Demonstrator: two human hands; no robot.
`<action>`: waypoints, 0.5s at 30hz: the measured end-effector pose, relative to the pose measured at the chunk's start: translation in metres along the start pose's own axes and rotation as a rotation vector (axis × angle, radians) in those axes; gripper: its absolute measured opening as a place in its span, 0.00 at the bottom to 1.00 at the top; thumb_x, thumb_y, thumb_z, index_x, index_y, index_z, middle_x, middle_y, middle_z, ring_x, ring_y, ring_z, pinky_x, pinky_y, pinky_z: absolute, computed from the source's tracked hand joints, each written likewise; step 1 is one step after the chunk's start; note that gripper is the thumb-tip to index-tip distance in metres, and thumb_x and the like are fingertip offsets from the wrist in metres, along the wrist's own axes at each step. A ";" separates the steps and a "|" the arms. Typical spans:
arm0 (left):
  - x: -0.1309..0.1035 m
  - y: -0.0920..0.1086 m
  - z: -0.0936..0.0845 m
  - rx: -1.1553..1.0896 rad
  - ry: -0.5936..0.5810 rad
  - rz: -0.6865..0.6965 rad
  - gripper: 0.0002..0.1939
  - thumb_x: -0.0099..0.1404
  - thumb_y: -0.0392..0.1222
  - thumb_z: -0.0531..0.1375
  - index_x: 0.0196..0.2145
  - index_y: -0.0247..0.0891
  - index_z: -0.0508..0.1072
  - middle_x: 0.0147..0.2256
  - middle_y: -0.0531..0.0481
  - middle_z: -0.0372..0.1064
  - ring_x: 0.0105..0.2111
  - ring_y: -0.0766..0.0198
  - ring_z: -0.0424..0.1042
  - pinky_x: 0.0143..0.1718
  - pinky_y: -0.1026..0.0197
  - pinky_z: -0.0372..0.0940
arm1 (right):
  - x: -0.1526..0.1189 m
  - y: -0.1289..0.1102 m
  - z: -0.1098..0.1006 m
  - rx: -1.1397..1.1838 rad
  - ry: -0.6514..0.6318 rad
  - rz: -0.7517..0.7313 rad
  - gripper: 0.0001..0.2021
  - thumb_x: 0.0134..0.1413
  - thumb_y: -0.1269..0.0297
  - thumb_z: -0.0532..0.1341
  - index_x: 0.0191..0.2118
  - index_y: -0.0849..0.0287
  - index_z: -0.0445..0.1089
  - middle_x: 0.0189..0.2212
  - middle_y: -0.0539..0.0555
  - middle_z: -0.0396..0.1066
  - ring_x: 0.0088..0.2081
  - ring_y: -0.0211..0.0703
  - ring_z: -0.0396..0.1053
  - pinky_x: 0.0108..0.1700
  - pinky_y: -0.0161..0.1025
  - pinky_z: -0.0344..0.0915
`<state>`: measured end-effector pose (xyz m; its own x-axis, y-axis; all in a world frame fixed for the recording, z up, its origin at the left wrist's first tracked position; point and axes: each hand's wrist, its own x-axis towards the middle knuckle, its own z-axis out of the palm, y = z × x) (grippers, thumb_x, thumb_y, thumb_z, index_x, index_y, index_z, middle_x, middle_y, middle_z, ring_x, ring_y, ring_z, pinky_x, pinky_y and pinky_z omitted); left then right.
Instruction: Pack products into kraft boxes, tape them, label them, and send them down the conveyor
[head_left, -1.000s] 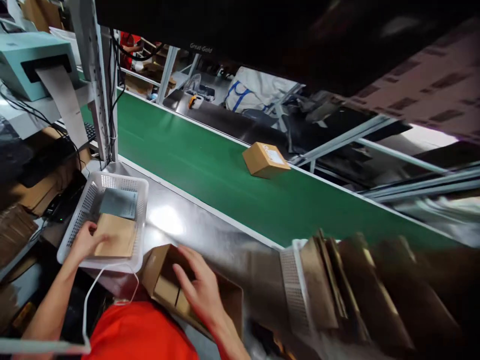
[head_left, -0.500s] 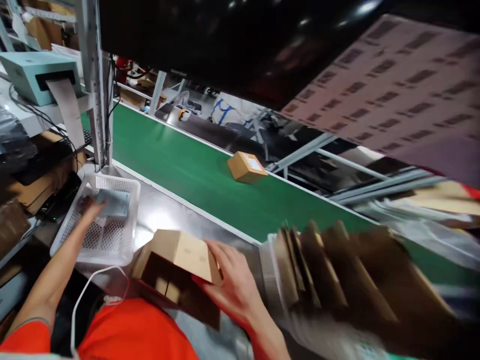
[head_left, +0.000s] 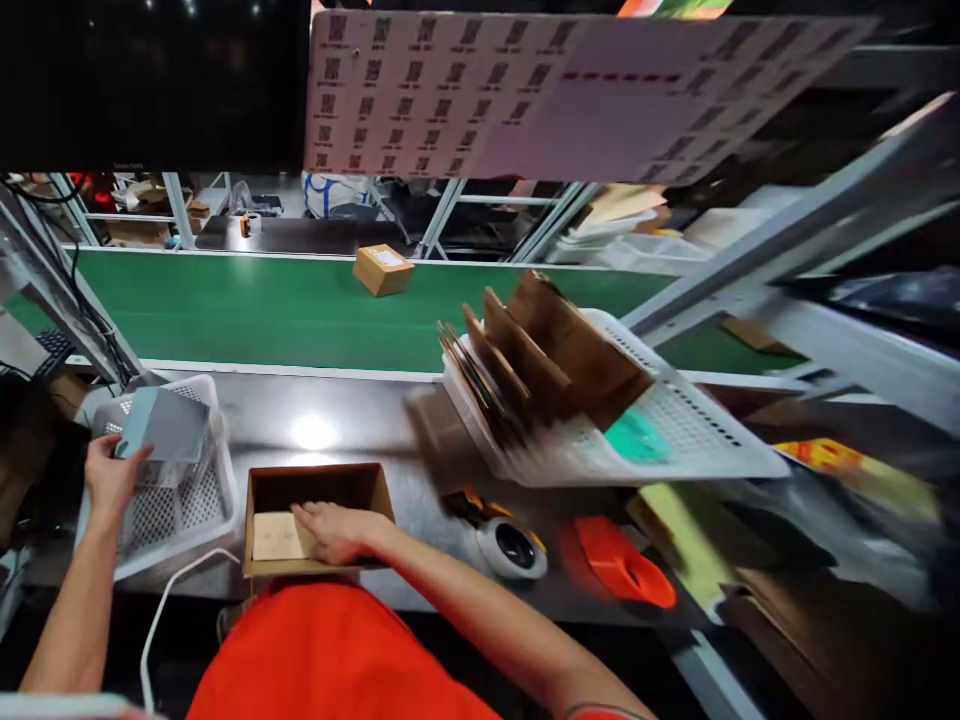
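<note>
My left hand [head_left: 112, 475] grips a flat light-blue and grey box [head_left: 169, 425] by its near left edge, over a white perforated basket [head_left: 226, 470] on the left. What else lies under it in the basket is partly hidden. In front of my body stands an open brown cardboard box [head_left: 257, 495]. Inside it lies a small tan carton [head_left: 277, 537], at its left side. My right hand [head_left: 337, 532] reaches into the box from the right, its fingers closed on the carton's right end. The hand hides part of the box's interior.
Behind the metal table [head_left: 315, 400] runs a green conveyor belt [head_left: 285, 320] carrying a sealed carton [head_left: 382, 270]. To the right, a white basket [head_left: 705, 440] holds several folded cardboard pieces [head_left: 540, 350]. A tape roll [head_left: 512, 548] and a red object [head_left: 622, 565] lie nearer me.
The view has swung right. My right hand has lowered the tan carton into the brown box, which now stands upright. My left hand has raised the light-blue box from the basket.
</note>
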<state>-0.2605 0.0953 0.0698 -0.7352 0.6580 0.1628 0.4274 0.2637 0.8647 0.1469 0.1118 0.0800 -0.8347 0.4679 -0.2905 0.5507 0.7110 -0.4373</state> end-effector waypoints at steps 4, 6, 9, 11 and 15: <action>-0.056 0.055 -0.041 -0.228 -0.094 0.188 0.35 0.44 0.60 0.76 0.43 0.42 0.67 0.62 0.36 0.71 0.64 0.37 0.71 0.51 0.45 0.76 | -0.024 -0.005 -0.029 0.098 0.202 -0.164 0.21 0.69 0.61 0.64 0.63 0.59 0.74 0.62 0.62 0.75 0.60 0.49 0.75 0.64 0.45 0.72; -0.088 0.087 -0.049 -0.305 -0.240 0.276 0.32 0.46 0.58 0.77 0.41 0.43 0.68 0.63 0.36 0.71 0.66 0.36 0.69 0.48 0.48 0.76 | -0.041 -0.012 -0.050 0.084 0.481 -0.134 0.30 0.71 0.52 0.63 0.72 0.59 0.65 0.68 0.66 0.69 0.69 0.56 0.67 0.70 0.55 0.66; -0.123 0.119 -0.035 -0.436 -0.509 0.322 0.27 0.51 0.58 0.76 0.38 0.43 0.69 0.60 0.37 0.73 0.61 0.38 0.74 0.50 0.45 0.76 | -0.062 -0.016 -0.075 -0.004 0.814 -0.115 0.47 0.62 0.43 0.69 0.78 0.57 0.52 0.71 0.70 0.62 0.71 0.71 0.60 0.69 0.69 0.63; -0.135 0.121 -0.012 -0.511 -0.615 0.305 0.29 0.53 0.63 0.75 0.41 0.43 0.71 0.62 0.35 0.72 0.63 0.37 0.73 0.56 0.42 0.74 | -0.069 -0.010 -0.080 -0.015 0.792 -0.184 0.51 0.61 0.47 0.69 0.80 0.59 0.46 0.69 0.71 0.64 0.67 0.70 0.65 0.65 0.65 0.68; -0.155 0.079 0.046 -0.445 -0.446 0.077 0.42 0.62 0.75 0.62 0.59 0.38 0.72 0.69 0.31 0.65 0.72 0.35 0.61 0.71 0.38 0.61 | -0.067 0.013 -0.064 -0.154 0.663 -0.139 0.44 0.59 0.65 0.66 0.78 0.61 0.52 0.63 0.69 0.71 0.59 0.64 0.72 0.57 0.57 0.72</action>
<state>-0.0882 0.0463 0.0914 -0.3800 0.9194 0.1018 0.1400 -0.0517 0.9888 0.2099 0.1235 0.1483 -0.7495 0.5538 0.3626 0.4726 0.8313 -0.2926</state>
